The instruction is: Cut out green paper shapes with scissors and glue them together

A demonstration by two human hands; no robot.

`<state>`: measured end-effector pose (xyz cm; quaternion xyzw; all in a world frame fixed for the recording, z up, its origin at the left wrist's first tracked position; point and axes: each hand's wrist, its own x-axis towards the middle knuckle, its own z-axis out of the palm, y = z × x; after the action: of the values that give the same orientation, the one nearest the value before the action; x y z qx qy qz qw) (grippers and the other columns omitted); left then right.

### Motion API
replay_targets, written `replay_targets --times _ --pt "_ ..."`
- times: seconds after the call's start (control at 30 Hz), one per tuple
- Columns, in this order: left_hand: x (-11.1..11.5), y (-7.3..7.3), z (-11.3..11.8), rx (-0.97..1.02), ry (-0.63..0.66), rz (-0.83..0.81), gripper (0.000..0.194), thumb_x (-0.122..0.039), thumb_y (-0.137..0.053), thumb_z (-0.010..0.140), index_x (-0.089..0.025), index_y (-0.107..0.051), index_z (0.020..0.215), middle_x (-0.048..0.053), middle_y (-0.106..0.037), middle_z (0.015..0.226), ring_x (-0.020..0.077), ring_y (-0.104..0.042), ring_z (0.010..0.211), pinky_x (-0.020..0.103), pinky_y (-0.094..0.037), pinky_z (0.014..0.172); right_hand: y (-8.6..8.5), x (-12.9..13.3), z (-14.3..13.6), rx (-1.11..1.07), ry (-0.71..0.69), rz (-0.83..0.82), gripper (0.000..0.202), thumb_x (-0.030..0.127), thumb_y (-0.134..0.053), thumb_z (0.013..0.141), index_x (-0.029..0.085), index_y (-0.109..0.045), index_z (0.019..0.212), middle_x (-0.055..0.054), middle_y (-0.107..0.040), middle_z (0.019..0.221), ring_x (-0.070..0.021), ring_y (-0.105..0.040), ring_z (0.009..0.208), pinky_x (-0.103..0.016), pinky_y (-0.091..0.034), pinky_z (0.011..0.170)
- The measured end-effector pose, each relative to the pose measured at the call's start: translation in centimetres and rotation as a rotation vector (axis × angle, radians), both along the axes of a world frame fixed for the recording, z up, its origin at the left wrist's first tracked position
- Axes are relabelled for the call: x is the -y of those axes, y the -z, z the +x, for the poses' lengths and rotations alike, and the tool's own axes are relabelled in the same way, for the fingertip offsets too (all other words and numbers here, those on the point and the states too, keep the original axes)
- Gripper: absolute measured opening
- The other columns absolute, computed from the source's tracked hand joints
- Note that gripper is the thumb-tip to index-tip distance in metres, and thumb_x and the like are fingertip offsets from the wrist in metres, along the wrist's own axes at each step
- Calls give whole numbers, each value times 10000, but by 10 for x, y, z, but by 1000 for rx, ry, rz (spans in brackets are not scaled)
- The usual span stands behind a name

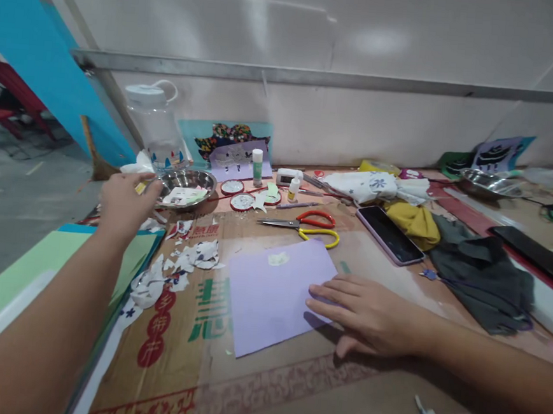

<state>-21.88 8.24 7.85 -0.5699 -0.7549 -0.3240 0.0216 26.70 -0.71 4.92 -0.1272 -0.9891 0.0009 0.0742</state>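
Observation:
A sheet of purple paper (273, 302) lies on the cardboard, with a small pale-green paper piece (279, 259) near its top edge. My right hand (364, 313) rests on the sheet's right side, fingers stretched out flat. My left hand (126, 201) is raised just left of a shiny metal bowl (211, 179) that holds paper pieces. Its fingers are bent towards the thumb around a small yellowish bit that I cannot make out. Scissors (299, 224) with one red and one yellow handle lie just beyond the purple sheet, blades pointing left.
Torn white paper scraps (196, 258) lie left of the sheet, beside stacked coloured paper (27, 264). Farther back are a clear water bottle (156, 124), a glue stick (257, 167) and a small glue bottle (294, 189). A phone (389, 235) and dark cloth (484, 271) lie right.

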Motion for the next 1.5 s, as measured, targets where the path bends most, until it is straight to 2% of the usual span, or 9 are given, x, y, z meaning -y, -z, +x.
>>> replay_targets --times 0.27,0.43,0.57,0.8,1.0,1.17,1.23,1.37,1.5 --pt "16 -22 72 -51 183 -7 417 -443 -566 900 -197 -743 1185 66 -761 1150 272 -680 1046 339 -491 948 6 -46 -46 -233 -42 -59 378 342 -510 1043 92 -612 1307 -190 -746 1172 -267 -702 1015 -407 -549 873" --pt "-13 -8 116 -217 375 -177 457 -335 -483 949 -186 -639 1353 73 -789 1141 258 -731 1002 341 -544 853 22 -56 -60 -260 -12 -133 322 279 -560 1014 115 -631 1282 -193 -704 1267 -278 -670 1104 -434 -537 946" --pt "-54 12 140 -369 580 -236 360 -241 -584 878 -208 -745 1199 71 -754 1256 280 -663 1193 356 -479 1030 25 -56 -55 -235 -6 -197 371 284 -594 995 106 -617 1319 -194 -662 1345 -295 -621 1195 -458 -510 1024" --pt "-90 39 152 -519 696 -231 355 -401 -681 892 -217 -734 1190 134 -760 1204 330 -670 1142 409 -483 973 21 -59 -54 -265 -18 -206 284 244 -558 1000 102 -664 1221 -176 -679 1305 -281 -615 1155 -437 -513 1015" --pt "-88 32 151 -512 631 -131 277 -281 -571 953 -182 -772 1117 138 -793 1047 304 -708 994 402 -495 906 23 -61 -57 -300 -30 -210 249 214 -557 990 102 -670 1181 -177 -696 1244 -276 -628 1111 -445 -533 977" --pt "-51 9 165 -436 606 34 309 -244 -507 987 -192 -769 1142 123 -744 1195 275 -649 1127 406 -471 985 23 -61 -55 -432 -43 -222 189 166 -550 988 124 -657 1139 -160 -736 1125 -224 -677 1029 -369 -565 906" --pt "-16 7 175 -393 737 180 255 -253 -559 964 -192 -798 1030 126 -731 1075 273 -653 1017 413 -498 902 21 -60 -52 -576 -12 -208 151 149 -531 992 142 -647 1088 -128 -745 1002 -193 -688 923 -322 -570 824" --pt "56 27 194 -438 1014 109 282 -134 -564 941 -213 -749 1139 99 -692 1017 245 -623 884 380 -511 763 15 -57 -47 -691 20 -108 115 169 -526 983 166 -636 1019 -93 -701 877 -182 -647 790 -304 -540 711" --pt "88 47 200 -456 1122 -10 262 -260 -646 956 -182 -678 1204 108 -695 1120 274 -625 995 427 -530 870 15 -53 -49 -561 -117 -120 118 166 -543 973 141 -637 1039 -117 -739 934 -207 -679 869 -342 -563 789"
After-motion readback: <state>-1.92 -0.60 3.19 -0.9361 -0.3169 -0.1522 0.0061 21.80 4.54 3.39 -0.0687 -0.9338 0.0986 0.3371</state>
